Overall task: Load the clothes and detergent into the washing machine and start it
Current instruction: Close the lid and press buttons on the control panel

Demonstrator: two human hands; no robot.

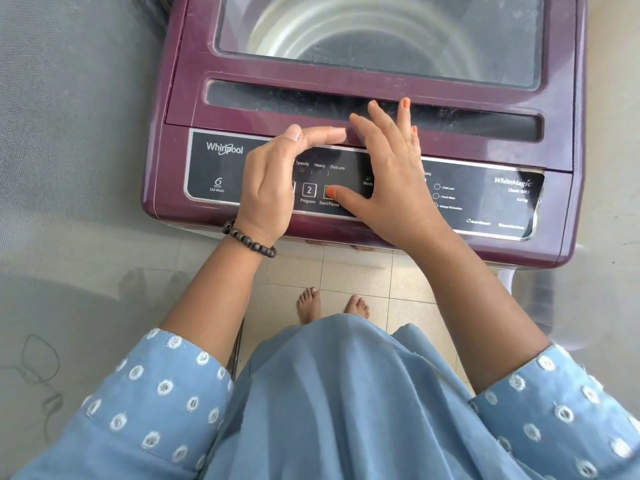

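Observation:
A maroon top-loading washing machine (pixel 180 98) stands in front of me with its glass lid (pixel 381 32) closed; the drum shows dimly through it. The dark control panel (pixel 214 168) runs along the front edge. My right hand (pixel 391 181) lies spread over the panel, its thumb tip pressing the Start/Pause button (pixel 329 194), its fingers reaching up to the lid handle recess (pixel 277 98). My left hand (pixel 273 181) hovers over the panel's left part, fingers straight and together, holding nothing. No clothes or detergent are in view.
A grey mesh screen (pixel 69 133) fills the left side. Beige floor tiles (pixel 346 275) lie below the machine, with my bare feet (pixel 332 306) on them. My blue dress and dotted sleeves fill the lower view. A translucent plastic container (pixel 533 292) stands at the right.

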